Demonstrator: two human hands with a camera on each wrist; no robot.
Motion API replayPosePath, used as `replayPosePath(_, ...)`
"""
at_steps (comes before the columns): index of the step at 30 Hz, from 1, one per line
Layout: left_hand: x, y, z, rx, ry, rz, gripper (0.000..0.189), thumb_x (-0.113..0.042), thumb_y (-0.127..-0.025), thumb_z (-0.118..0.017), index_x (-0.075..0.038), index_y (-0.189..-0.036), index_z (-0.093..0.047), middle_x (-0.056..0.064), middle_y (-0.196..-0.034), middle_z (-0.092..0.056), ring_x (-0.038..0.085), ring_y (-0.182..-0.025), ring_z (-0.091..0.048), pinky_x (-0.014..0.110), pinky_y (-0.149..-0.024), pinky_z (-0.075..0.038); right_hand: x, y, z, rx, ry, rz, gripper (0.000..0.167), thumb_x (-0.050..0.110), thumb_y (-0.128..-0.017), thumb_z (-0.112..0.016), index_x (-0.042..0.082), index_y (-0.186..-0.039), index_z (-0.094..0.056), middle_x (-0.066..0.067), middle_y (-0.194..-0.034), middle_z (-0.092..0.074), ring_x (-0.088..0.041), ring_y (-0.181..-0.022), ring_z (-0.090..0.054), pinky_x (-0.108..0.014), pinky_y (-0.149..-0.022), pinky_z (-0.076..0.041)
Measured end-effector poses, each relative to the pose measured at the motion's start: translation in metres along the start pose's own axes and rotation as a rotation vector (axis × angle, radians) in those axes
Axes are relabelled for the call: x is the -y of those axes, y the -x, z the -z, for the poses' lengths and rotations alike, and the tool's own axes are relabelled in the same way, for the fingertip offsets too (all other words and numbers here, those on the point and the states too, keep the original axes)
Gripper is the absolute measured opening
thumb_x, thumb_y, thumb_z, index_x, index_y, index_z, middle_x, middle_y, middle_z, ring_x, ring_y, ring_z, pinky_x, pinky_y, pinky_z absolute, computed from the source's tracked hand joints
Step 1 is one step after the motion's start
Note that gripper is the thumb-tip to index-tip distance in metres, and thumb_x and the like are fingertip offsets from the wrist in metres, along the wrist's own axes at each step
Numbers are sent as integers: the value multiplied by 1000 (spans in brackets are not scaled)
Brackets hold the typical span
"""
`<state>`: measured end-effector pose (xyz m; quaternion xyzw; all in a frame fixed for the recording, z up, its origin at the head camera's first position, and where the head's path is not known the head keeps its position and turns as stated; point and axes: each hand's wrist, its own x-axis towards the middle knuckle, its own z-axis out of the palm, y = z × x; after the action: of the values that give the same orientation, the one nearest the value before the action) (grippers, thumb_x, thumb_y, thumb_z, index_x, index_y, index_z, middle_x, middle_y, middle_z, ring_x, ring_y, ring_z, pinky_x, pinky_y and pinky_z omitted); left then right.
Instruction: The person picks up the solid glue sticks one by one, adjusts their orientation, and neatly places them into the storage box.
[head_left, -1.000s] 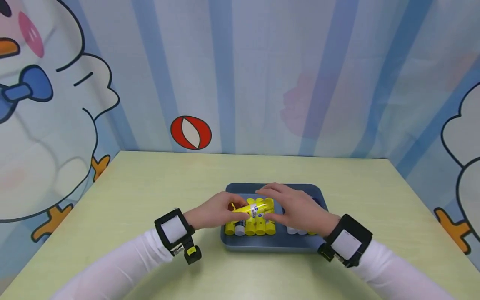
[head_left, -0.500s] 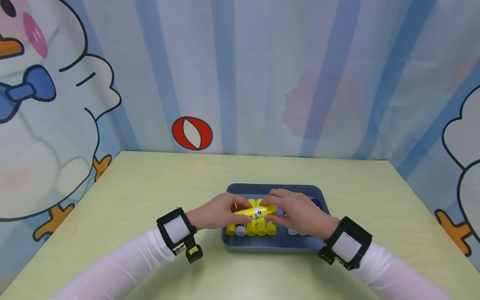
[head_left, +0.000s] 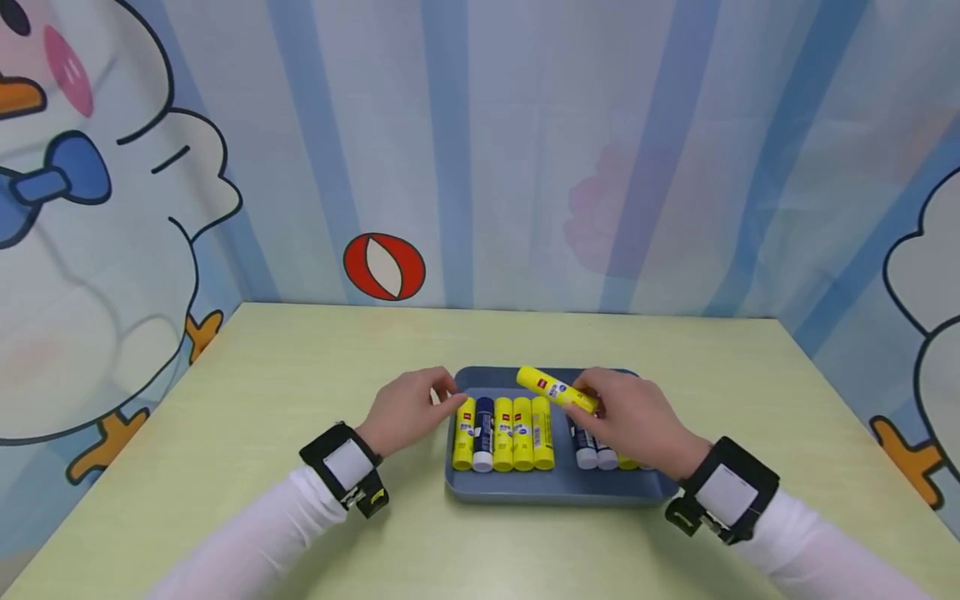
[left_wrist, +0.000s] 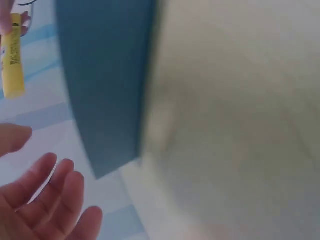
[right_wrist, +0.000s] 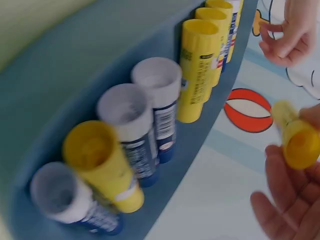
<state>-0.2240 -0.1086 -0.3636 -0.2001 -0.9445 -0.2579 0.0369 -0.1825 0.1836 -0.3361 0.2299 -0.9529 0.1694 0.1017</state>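
My right hand [head_left: 633,417] pinches a yellow glue stick [head_left: 551,387] by one end, tilted above the grey-blue tray [head_left: 562,492]. That stick also shows in the left wrist view as a yellow tube [left_wrist: 13,65], and end-on in the right wrist view as a yellow glue stick [right_wrist: 300,142]. My left hand [head_left: 408,408] is by the tray's left edge, fingers loosely bent and holding nothing. A row of several glue sticks lies in the tray's left half: yellow ones [head_left: 522,433] and a navy one with a white cap [head_left: 483,435].
In the tray's right half lie navy glue sticks [right_wrist: 127,130] with white caps and a yellow one [right_wrist: 102,165], partly covered by my right hand in the head view. The pale table [head_left: 337,350] surrounds the tray. A printed curtain [head_left: 502,167] hangs behind.
The glue stick, earlier level between both hands, is now in my right hand alone, which has moved right. My left hand has let go and drawn back left, uncovering the left row.
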Motion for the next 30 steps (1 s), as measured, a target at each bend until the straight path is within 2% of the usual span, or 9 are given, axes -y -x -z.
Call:
replayPosePath(4, 8, -2, -9, 65, -81, 102, 27, -37, -90, -67, -15, -77, -58, -3, -62, -51, 15, -56, -47, 26, -51, -35, -5, 3, 1, 33, 18, -156, 24, 29, -87, -73, 8, -90, -64, 1, -74, -58, -13, -60, -47, -28, -53, -42)
replayPosePath(6, 10, -3, -14, 96, -112, 120, 32, -39, -90, -67, -15, -73, -56, -3, -57, -48, 14, -53, -46, 26, -49, -32, -6, 4, 0, 56, 31, -212, 25, 30, -87, -73, 7, -88, -63, -1, -73, -59, -15, -58, -48, -28, -52, -42)
replayPosePath(9, 10, -3, -19, 125, -136, 122, 34, -39, -89, -67, -15, -67, -55, -5, -53, -44, 12, -49, -45, 24, -46, -30, -5, 5, -3, 74, 56, -251, 26, 30, -86, -73, 6, -84, -62, -2, -69, -57, -15, -55, -48, -28, -49, -40)
replayPosePath(12, 8, -3, -21, 142, -144, 107, 36, -34, -90, -67, -15, -63, -54, -6, -50, -41, 11, -46, -43, 24, -45, -28, -5, 5, -7, 75, 86, -263, 26, 29, -85, -72, 7, -80, -60, -2, -65, -53, -15, -51, -46, -28, -46, -37)
replayPosePath(19, 5, -2, -22, 119, -140, 73, 37, -20, -88, -66, -14, -56, -48, -6, -50, -39, 12, -46, -42, 25, -45, -28, -1, 2, -14, 90, 134, -265, 28, 29, -84, -73, 9, -73, -56, 0, -57, -45, -14, -47, -43, -26, -43, -30)
replayPosePath(25, 4, -4, -21, 110, -139, 67, 36, -17, -86, -67, -13, -56, -48, -5, -51, -39, 12, -47, -42, 25, -46, -28, 3, -4, -20, 91, 159, -235, 28, 26, -83, -71, 10, -67, -55, 2, -53, -38, -14, -45, -41, -24, -43, -26)
replayPosePath(30, 3, -6, -20, 118, -141, 80, 35, -18, -86, -67, -13, -57, -50, -4, -52, -39, 13, -48, -43, 25, -47, -28, 7, -9, -23, 114, 185, -213, 39, 24, -83, -69, 13, -55, -44, 5, -50, -26, -12, -41, -37, -23, -42, -22)
